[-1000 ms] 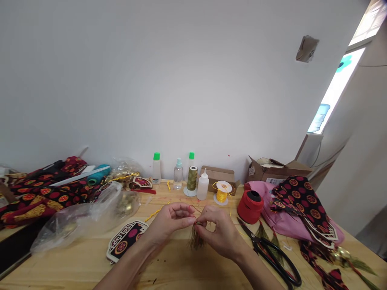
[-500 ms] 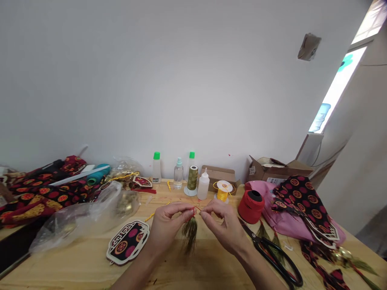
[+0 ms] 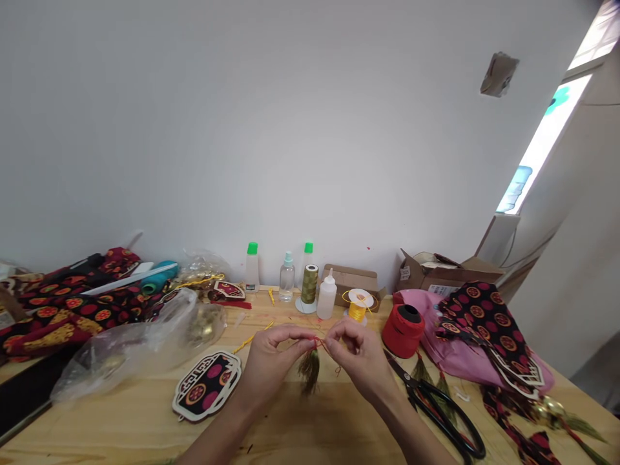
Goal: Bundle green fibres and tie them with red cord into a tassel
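Observation:
An olive-green tassel (image 3: 310,372) hangs under my fingertips, tied at its top with red thread (image 3: 338,369). My left hand (image 3: 278,358) pinches the red thread right at the tassel's head. Thumb and forefinger of my right hand (image 3: 356,358) are closed on the thread just to the right, and a loose loop dangles below them. Left of my left hand lies a lantern-shaped ornament (image 3: 208,387) with a pale frame and patterned fabric. Black scissors (image 3: 436,403) rest to the right of my right forearm, beside a cone of red thread (image 3: 403,330).
Along the wall stand an olive thread spool (image 3: 310,284), a white squeeze bottle (image 3: 327,297), a clear spray bottle (image 3: 287,278) and a yellow cord spool (image 3: 358,307). Patterned fabric and a plastic bag (image 3: 130,355) cover the left; a cardboard box (image 3: 445,274) and pink cloth (image 3: 450,355) are right.
My right hand has shifted its pinch on the red thread, and a loop now hangs below its fingers. The tassel has swung slightly to the right, still under my left fingertips.

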Demonstrator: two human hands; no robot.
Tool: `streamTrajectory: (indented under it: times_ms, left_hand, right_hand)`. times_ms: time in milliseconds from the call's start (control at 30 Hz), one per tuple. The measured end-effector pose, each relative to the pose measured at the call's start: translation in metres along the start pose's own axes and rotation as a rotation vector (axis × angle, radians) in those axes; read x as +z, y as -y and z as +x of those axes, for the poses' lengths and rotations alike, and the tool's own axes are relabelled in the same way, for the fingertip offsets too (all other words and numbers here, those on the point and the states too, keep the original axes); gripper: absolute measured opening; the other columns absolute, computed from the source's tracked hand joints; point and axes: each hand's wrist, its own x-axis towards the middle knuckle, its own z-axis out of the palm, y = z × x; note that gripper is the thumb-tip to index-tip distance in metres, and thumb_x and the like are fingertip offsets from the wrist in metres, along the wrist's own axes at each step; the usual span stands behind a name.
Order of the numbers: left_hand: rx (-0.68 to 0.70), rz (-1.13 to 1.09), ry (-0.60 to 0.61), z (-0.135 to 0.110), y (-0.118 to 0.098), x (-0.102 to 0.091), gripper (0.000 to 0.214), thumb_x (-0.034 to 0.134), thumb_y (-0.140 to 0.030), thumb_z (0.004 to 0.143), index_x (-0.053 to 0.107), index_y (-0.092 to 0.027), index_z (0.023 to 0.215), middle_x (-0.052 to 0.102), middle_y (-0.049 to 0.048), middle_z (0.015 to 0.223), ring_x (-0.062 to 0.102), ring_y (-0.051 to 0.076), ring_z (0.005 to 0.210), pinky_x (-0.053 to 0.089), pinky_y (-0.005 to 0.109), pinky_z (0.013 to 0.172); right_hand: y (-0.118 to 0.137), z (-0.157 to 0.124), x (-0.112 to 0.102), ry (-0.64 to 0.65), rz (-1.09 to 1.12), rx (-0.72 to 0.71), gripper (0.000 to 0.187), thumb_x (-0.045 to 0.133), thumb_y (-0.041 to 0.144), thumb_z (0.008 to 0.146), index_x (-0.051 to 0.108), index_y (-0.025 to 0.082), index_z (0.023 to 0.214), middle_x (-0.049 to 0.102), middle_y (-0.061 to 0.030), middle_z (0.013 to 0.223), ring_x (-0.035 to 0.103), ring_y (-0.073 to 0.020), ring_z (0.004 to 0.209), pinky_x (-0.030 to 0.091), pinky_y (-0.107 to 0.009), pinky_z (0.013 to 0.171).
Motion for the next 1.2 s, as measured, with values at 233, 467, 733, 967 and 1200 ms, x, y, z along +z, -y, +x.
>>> streamTrajectory:
  times_ms: [233,467,733,967,1200]
  left_hand:
    - [-0.02,-0.042,-0.042,0.002,0.001,0.0,0.006,0.068,-0.023,0.056,0.069,-0.019,0.06,0.068,0.0026,0.064,0.06,0.018,0.065,0.047,0.026,0.065]
    - [-0.004,-0.04,0.016,0.002,0.005,0.0,0.005,0.066,-0.023,0.058,0.069,-0.019,0.061,0.068,0.0022,0.063,0.06,0.017,0.065,0.047,0.025,0.063]
    - [-0.085,-0.061,0.0,0.004,0.002,-0.003,0.008,0.068,-0.023,0.055,0.07,-0.019,0.061,0.07,0.0026,0.064,0.061,0.018,0.065,0.047,0.024,0.064]
    - [-0.213,-0.244,-0.019,0.008,0.002,-0.006,0.01,0.07,-0.023,0.053,0.068,-0.017,0.061,0.071,0.0018,0.065,0.062,0.017,0.066,0.047,0.024,0.065]
    - [-0.381,-0.594,0.069,0.004,0.009,-0.005,0.011,0.066,-0.02,0.062,0.065,-0.011,0.068,0.069,0.0036,0.067,0.059,0.012,0.062,0.044,0.02,0.061]
  right_hand:
    - [0.0,-0.001,-0.003,0.023,-0.114,-0.066,0.013,0.055,0.024,0.069,0.059,0.015,0.06,0.047,0.0026,0.055,0.037,-0.0086,0.049,0.029,-0.02,0.046]
    - [-0.002,-0.002,-0.002,0.004,-0.244,-0.244,0.01,0.053,0.016,0.069,0.053,0.016,0.059,0.052,0.0004,0.06,0.046,-0.0123,0.06,0.036,-0.024,0.056]
    - [0.007,0.001,-0.015,0.183,-0.068,-0.08,0.012,0.048,0.019,0.074,0.047,0.017,0.062,0.04,0.0027,0.061,0.034,-0.0094,0.053,0.028,-0.021,0.049]
    - [0.01,-0.001,-0.024,0.378,0.239,-0.152,0.016,0.051,0.028,0.076,0.048,0.017,0.066,0.044,-0.0001,0.069,0.041,-0.0124,0.066,0.033,-0.024,0.061]
    - [0.009,-0.005,-0.015,0.39,0.249,-0.176,0.014,0.051,0.028,0.077,0.05,0.018,0.068,0.048,-0.0031,0.08,0.046,-0.0155,0.08,0.036,-0.029,0.074]
